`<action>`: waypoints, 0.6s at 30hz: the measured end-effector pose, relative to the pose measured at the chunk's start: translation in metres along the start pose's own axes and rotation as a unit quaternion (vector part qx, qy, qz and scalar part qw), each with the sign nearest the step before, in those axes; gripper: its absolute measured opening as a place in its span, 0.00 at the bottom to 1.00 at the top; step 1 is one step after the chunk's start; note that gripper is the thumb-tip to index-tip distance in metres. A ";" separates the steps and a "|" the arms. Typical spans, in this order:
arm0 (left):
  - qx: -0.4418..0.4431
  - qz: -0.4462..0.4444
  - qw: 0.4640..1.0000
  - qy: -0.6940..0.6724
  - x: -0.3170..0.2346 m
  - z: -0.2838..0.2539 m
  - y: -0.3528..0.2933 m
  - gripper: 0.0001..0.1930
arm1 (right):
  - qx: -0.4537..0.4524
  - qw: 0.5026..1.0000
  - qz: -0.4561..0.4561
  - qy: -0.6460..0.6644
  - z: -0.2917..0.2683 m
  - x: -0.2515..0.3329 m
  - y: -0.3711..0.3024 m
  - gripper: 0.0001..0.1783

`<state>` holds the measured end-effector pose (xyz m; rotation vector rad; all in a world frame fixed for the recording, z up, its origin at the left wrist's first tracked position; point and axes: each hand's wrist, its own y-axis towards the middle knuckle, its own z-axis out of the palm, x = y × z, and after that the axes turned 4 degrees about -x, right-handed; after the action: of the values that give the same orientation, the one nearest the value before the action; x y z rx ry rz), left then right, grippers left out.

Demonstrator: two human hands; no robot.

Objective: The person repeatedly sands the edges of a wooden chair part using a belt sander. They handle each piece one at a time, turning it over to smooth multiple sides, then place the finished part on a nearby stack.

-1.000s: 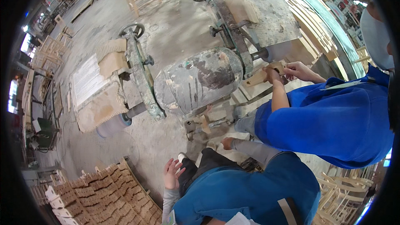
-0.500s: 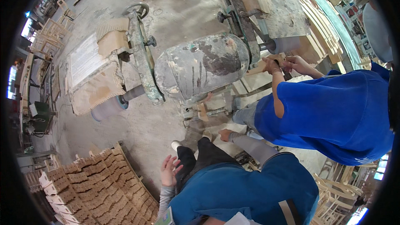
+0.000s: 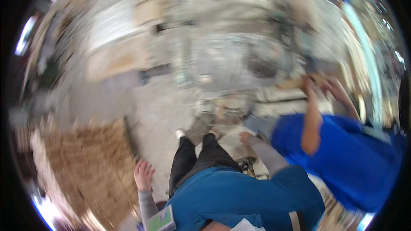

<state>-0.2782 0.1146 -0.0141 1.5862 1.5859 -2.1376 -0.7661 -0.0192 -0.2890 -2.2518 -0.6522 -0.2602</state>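
My left hand [image 3: 144, 175] is held low beside my body, its fingers apart and nothing in it. Nearest to it is a large stack of brown wooden pieces [image 3: 90, 162]. My right hand [image 3: 245, 137] hangs by my right leg at the end of a grey sleeve; its fingers are hidden and blurred. In front of me stands a worn sanding machine [image 3: 239, 62] with a rounded, paint-stained housing. Close to my right, a co-worker in a blue shirt [image 3: 342, 154] holds a wooden piece [image 3: 290, 84] at the machine's right end.
A roller [image 3: 124, 80] juts out at the machine's left, below a brown, cardboard-like sheet [image 3: 117, 57]. Long pale boards [image 3: 355, 60] lie at the far right beside a light green strip [image 3: 364, 38]. Grey concrete floor [image 3: 158, 107] shows between stack and machine.
The view has swung and is now blurred; machine and co-worker sit farther right in it. My left hand is lower and closer to the wooden stack. The co-worker's hands remain at the machine's right end.
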 end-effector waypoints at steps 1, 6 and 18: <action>-0.016 0.019 1.000 -0.012 -0.008 -0.013 0.001 0.21 | 0.021 0.981 0.152 0.117 -0.001 0.003 0.012 0.09; -0.136 0.077 0.988 -0.012 -0.065 -0.077 -0.030 0.22 | -0.055 0.976 -0.020 0.208 0.022 0.041 0.046 0.22; -0.319 0.270 0.908 -0.015 -0.111 -0.227 0.000 0.22 | 0.154 0.984 -0.029 0.088 -0.014 0.200 0.113 0.21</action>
<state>-0.0700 0.2255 0.0776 1.4985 1.3982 -1.1883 -0.5362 -0.0197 -0.2743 -1.8910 -0.6183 -0.3579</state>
